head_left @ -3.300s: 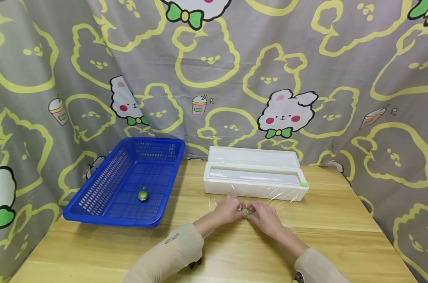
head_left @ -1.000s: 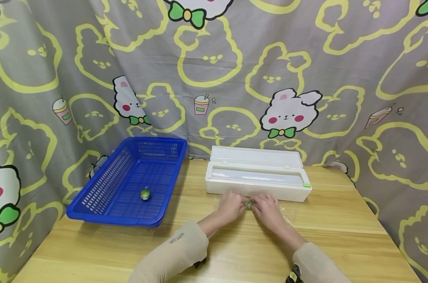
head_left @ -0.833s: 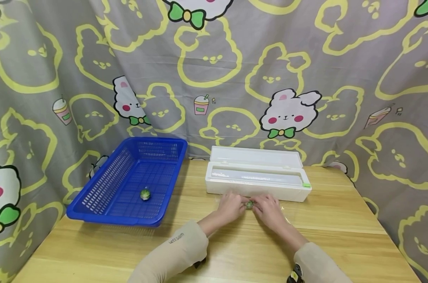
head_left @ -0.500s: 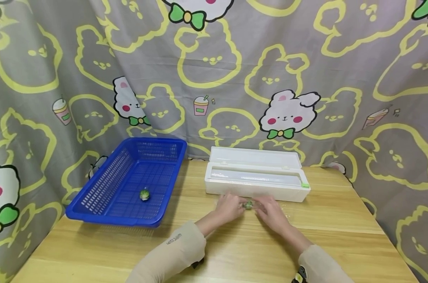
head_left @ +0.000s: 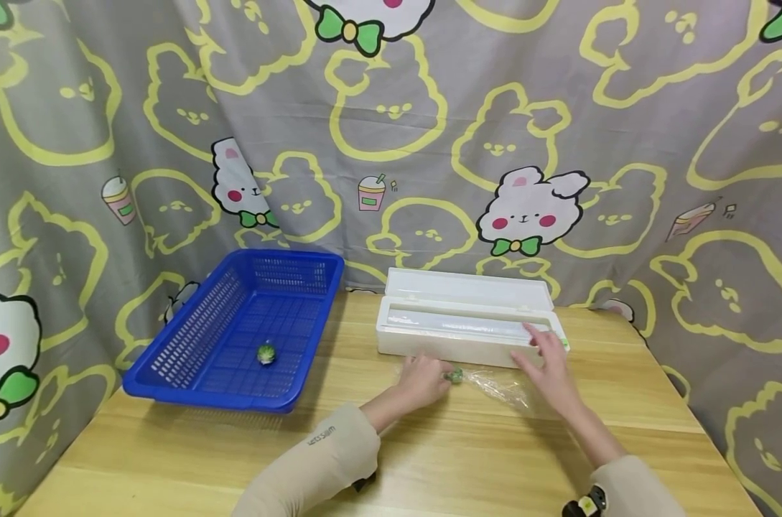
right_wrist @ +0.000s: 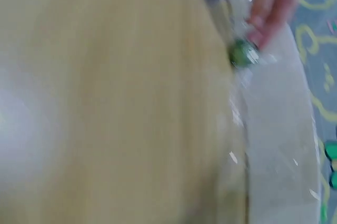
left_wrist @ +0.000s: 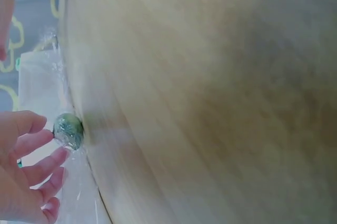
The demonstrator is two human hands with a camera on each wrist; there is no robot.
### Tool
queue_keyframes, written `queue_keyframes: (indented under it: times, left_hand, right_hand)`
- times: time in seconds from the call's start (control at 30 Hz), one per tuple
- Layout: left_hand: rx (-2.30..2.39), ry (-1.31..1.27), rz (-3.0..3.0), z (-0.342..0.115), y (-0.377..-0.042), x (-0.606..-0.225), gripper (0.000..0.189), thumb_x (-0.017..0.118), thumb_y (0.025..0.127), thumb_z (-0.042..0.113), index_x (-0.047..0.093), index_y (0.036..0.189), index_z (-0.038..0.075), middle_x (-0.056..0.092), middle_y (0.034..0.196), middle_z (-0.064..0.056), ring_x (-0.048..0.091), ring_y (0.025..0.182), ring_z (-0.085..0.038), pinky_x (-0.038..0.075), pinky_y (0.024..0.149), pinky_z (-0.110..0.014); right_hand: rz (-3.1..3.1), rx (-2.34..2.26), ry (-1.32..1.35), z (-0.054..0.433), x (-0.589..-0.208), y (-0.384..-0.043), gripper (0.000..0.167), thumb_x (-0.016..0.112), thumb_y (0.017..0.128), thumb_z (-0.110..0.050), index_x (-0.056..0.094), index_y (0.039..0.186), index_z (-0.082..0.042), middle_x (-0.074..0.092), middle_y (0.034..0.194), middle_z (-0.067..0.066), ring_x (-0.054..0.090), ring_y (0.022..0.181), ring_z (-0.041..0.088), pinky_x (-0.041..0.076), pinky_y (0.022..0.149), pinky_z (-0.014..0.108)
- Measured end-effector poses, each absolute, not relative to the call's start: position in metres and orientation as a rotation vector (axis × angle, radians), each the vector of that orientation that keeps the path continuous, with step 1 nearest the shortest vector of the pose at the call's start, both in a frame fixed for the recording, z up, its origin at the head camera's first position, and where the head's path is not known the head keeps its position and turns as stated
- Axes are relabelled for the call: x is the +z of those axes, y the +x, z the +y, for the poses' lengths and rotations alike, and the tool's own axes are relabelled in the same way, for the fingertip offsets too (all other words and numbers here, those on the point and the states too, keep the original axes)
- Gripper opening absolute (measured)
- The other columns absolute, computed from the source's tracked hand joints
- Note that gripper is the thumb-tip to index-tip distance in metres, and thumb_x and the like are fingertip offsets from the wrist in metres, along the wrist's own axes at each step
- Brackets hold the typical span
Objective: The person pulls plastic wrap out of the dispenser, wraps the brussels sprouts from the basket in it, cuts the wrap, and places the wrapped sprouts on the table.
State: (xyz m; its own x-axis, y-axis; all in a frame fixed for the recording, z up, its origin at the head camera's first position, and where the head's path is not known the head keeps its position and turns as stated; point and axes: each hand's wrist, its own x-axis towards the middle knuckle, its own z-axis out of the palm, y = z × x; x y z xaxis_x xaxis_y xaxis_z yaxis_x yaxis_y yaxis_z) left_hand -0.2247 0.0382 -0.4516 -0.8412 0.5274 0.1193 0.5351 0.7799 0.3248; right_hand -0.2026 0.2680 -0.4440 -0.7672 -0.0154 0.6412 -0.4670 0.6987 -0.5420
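Observation:
A small green Brussels sprout point(head_left: 454, 375) wrapped in clear cling film lies on the table before the white box. My left hand point(head_left: 423, 382) holds it at its left side, the fingertips against it in the left wrist view, where the sprout point(left_wrist: 68, 130) shows shiny film. To its right trails a bunched tail of cling film point(head_left: 497, 388). My right hand point(head_left: 551, 370) is off the film, its fingers spread over the right front of the cling film box point(head_left: 455, 348). Another Brussels sprout point(head_left: 266, 353) sits in the blue basket point(head_left: 235, 404).
The long white box stands with its lid point(head_left: 468, 287) raised at the back, a cling film roll point(head_left: 455, 323) inside. A green tab sits at its right end. The basket occupies the table's left side. A patterned curtain point(head_left: 416, 179) hangs behind the wooden table point(head_left: 468, 459).
My right hand has let go of the film by the sprout and moved right, over the box's right end. My left hand stays at the sprout; the film's right side is now bunched together.

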Motion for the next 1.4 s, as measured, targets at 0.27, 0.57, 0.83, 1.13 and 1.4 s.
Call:
queue_keyframes:
  times: [0.27, 0.57, 0.83, 1.13, 1.4]
  left_hand:
    - [-0.564, -0.874, -2.942, 0.038, -0.224, -0.451, 0.025, 0.066, 0.079, 0.019, 0.068, 0.104, 0.019, 0.068, 0.102, 0.004, 0.054, 0.096, -0.022, 0.036, 0.088, -0.045]
    - [-0.572, -0.860, -2.952, 0.038, -0.221, -0.452, 0.030, 0.067, 0.079, 0.019, 0.066, 0.108, 0.019, 0.067, 0.100, 0.004, 0.054, 0.096, -0.022, 0.036, 0.086, -0.042]
    - [-0.607, -0.848, -2.961, 0.038, -0.223, -0.451, 0.033, 0.066, 0.078, 0.019, 0.065, 0.111, 0.020, 0.066, 0.102, 0.002, 0.055, 0.096, -0.021, 0.036, 0.087, -0.043]
    - [-0.558, -0.883, -2.907, 0.043, -0.225, -0.449, 0.029, 0.067, 0.078, 0.021, 0.065, 0.108, 0.020, 0.065, 0.098, 0.002, 0.055, 0.092, -0.018, 0.039, 0.085, -0.039]
    - [-0.360, -1.073, -2.819, 0.061, -0.221, -0.439, 0.036, 0.061, 0.085, 0.025, 0.058, 0.120, 0.018, 0.061, 0.112, -0.002, 0.054, 0.103, -0.019, 0.044, 0.088, -0.033]
  right_hand:
    - [-2.530, 1.070, -0.034, 0.320, -0.441, -0.209, 0.075, 0.067, 0.083, -0.024, 0.026, 0.140, 0.003, 0.028, 0.101, 0.021, 0.028, 0.088, 0.026, 0.025, 0.069, 0.033]
    - [-2.663, 1.101, -0.097, 0.342, -0.458, -0.212, 0.067, 0.063, 0.085, -0.031, 0.035, 0.136, 0.005, 0.029, 0.099, 0.022, 0.029, 0.086, 0.028, 0.027, 0.065, 0.034]
    - [-2.613, 1.106, -0.093, 0.345, -0.466, -0.215, 0.061, 0.063, 0.086, -0.027, 0.039, 0.133, 0.004, 0.031, 0.097, 0.021, 0.030, 0.084, 0.026, 0.027, 0.064, 0.033]
    - [-2.563, 1.136, -0.120, 0.344, -0.467, -0.214, 0.058, 0.064, 0.086, -0.024, 0.041, 0.132, 0.003, 0.033, 0.096, 0.019, 0.028, 0.077, 0.021, 0.027, 0.063, 0.029]
    - [-2.538, 1.132, -0.136, 0.341, -0.474, -0.215, 0.058, 0.064, 0.085, -0.023, 0.042, 0.132, 0.001, 0.034, 0.090, 0.015, 0.028, 0.076, 0.019, 0.027, 0.062, 0.027]
